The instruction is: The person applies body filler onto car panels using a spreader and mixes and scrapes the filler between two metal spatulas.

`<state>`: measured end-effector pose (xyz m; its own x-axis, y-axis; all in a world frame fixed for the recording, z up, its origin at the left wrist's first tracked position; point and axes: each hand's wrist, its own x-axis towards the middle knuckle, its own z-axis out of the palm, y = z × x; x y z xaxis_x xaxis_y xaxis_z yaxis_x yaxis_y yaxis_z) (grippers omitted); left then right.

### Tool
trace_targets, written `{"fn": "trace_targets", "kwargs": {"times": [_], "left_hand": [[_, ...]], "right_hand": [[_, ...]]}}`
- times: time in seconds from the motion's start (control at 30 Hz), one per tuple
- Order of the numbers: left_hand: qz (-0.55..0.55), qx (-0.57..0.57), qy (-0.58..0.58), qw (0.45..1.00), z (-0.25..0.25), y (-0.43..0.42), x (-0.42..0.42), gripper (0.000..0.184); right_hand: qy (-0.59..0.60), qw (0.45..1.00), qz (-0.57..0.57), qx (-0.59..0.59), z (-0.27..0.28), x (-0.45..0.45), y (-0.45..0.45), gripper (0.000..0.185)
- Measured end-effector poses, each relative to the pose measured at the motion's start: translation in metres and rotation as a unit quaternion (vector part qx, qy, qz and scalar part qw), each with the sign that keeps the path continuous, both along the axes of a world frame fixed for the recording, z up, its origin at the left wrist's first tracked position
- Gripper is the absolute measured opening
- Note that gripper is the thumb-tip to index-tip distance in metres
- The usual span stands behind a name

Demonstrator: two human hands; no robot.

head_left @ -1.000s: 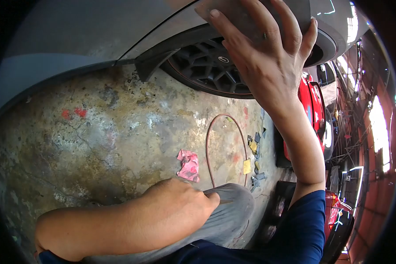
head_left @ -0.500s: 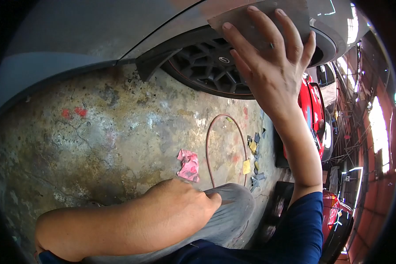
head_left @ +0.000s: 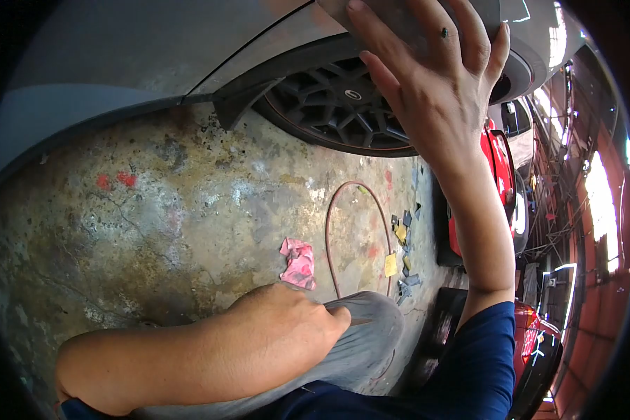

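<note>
My right hand [head_left: 441, 77] lies with its fingers spread over a thin grey-brown sheet [head_left: 336, 10], flat against the car's grey body panel above the wheel arch. A small dark green spot shows on one finger. Below it is the black spoked wheel [head_left: 353, 94]. My left hand [head_left: 304, 315] rests on my grey-trousered knee [head_left: 378, 315], its fingers curled and mostly hidden. A small brownish pointed shape, too unclear to name, shows beside its thumb.
On the stained concrete floor [head_left: 189, 210] lie a pink cloth [head_left: 299, 264], a looped hose [head_left: 329, 224], a yellow piece [head_left: 390, 265] and several dark scraps [head_left: 407, 283]. Red cars [head_left: 497, 168] stand at the right. A dark flap [head_left: 238, 105] hangs by the wheel arch.
My right hand and the sheet slid down half a second ago, and are now back up and slightly further right along the panel. My left hand has stayed on the knee.
</note>
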<state>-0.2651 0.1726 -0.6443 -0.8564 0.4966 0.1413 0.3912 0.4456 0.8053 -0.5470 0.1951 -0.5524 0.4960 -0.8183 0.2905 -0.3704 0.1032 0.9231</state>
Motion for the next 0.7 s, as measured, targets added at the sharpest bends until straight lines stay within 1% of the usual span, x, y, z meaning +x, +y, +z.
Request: {"fn": "trace_targets", "kwargs": {"times": [0.07, 0.13, 0.17, 0.23, 0.3, 0.4, 0.5, 0.57, 0.7], "left_hand": [[0.001, 0.0, -0.002, 1.0, 0.0, 0.0, -0.001, 0.027], [0.001, 0.001, -0.005, 1.0, -0.001, 0.0, -0.002, 0.027], [0.0, 0.003, -0.004, 1.0, 0.0, -0.001, -0.002, 0.026], [-0.001, 0.006, -0.004, 1.0, 0.001, -0.001, -0.001, 0.025], [0.003, 0.009, -0.001, 1.0, 0.0, 0.0, 0.001, 0.024], [0.009, 0.009, 0.01, 1.0, 0.0, 0.002, 0.002, 0.022], [0.007, 0.004, 0.015, 1.0, 0.0, 0.005, 0.001, 0.022], [0.005, -0.001, 0.016, 1.0, 0.001, 0.006, 0.001, 0.023], [0.01, -0.005, 0.024, 1.0, 0.002, 0.007, 0.001, 0.024]], "right_hand": [[-0.046, 0.999, -0.021, 0.001, -0.005, 0.008, 0.0, 0.069], [-0.085, 0.994, -0.07, 0.02, -0.008, 0.016, 0.008, 0.07], [-0.091, 0.99, -0.107, 0.035, -0.007, 0.017, 0.015, 0.07], [-0.12, 0.982, -0.137, 0.039, -0.012, 0.02, 0.024, 0.064], [-0.167, 0.978, -0.127, 0.015, -0.02, 0.021, 0.033, 0.054], [-0.167, 0.98, -0.109, 0.02, -0.018, 0.028, 0.04, 0.053], [-0.138, 0.985, -0.105, 0.02, -0.02, 0.039, 0.032, 0.054], [-0.072, 0.997, -0.017, 0.021, -0.024, 0.015, 0.021, 0.063], [-0.116, 0.993, 0.002, 0.026, -0.033, 0.023, 0.009, 0.053]]}}
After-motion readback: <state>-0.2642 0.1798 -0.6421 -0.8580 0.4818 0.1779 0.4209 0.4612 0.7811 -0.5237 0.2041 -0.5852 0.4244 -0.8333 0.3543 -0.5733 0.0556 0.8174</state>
